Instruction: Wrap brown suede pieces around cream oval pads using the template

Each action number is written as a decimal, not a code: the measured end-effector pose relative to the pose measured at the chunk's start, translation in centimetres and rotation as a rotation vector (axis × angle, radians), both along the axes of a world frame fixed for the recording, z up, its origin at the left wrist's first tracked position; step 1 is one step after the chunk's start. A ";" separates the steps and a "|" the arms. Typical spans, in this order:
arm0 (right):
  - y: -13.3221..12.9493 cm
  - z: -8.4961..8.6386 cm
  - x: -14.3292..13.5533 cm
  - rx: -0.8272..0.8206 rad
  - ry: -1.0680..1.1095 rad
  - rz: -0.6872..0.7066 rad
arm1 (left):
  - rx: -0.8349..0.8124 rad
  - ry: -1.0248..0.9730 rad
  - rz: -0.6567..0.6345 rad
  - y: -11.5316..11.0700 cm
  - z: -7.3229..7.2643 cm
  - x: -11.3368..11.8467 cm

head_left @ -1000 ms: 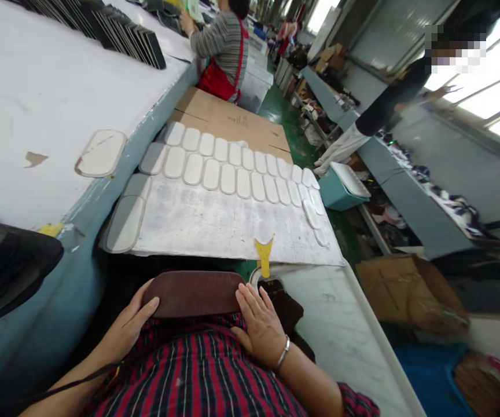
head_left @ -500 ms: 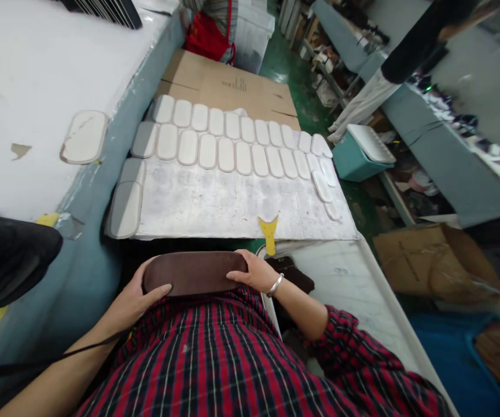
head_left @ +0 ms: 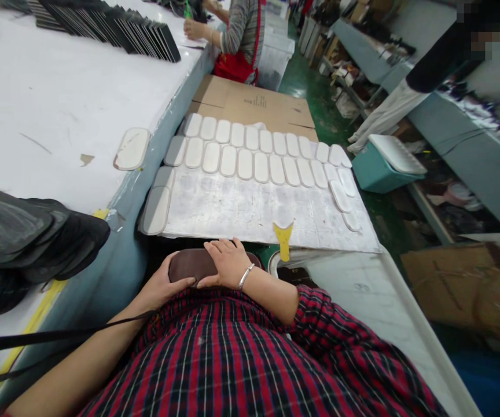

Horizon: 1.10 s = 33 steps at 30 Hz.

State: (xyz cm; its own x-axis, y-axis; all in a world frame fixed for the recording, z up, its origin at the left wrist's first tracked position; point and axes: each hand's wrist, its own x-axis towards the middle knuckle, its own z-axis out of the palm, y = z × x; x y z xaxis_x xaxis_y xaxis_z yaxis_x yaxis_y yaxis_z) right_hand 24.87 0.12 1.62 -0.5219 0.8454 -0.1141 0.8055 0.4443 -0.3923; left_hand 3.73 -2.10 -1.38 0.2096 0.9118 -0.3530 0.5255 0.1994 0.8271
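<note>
A dark brown, oblong leather piece (head_left: 191,267) with rounded ends lies across my lap, close to my body. Its left end is gripped by my left hand (head_left: 167,282), thumb on the upper face and fingers hidden behind. My right hand (head_left: 229,263), with a silver bangle at the wrist, lies over the right half, fingers across the top and thumb near the front edge. That hand hides much of the right end. Just beyond, a yellow Y-shaped piece (head_left: 283,240) sits at the front edge of a board (head_left: 236,211) bearing rows of white oblong panels (head_left: 245,165).
On the left table (head_left: 59,116) are stacked dark pieces (head_left: 37,243), a single white panel (head_left: 132,149) and a row of black pieces (head_left: 115,29). A co-worker (head_left: 243,35) sits at the back. At right stand a teal bin (head_left: 375,168) and a cardboard box (head_left: 462,284).
My right hand has slid leftward over the leather piece, from its right end towards the middle. The view has shifted, bringing the co-worker's hands and more of the left table into sight.
</note>
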 end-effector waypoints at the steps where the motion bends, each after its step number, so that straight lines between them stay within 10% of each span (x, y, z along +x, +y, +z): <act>1: -0.1 0.0 0.1 0.003 -0.004 -0.004 | 0.000 -0.003 -0.013 0.0 0.0 -0.1; 12: -4.5 -2.4 10.4 -0.402 0.369 -0.327 | -0.086 -0.254 -0.013 0.2 -0.3 -0.7; 17: -5.8 -4.1 10.4 -0.509 0.745 -0.340 | -0.124 -0.198 0.028 0.6 -0.4 -0.7; 24: -5.1 -3.1 9.1 -0.458 0.732 -0.475 | 0.288 0.405 -0.305 2.7 2.3 2.1; 33: -6.0 -6.6 9.2 -0.402 0.728 -0.329 | 0.012 -0.106 -0.092 2.5 0.8 -0.6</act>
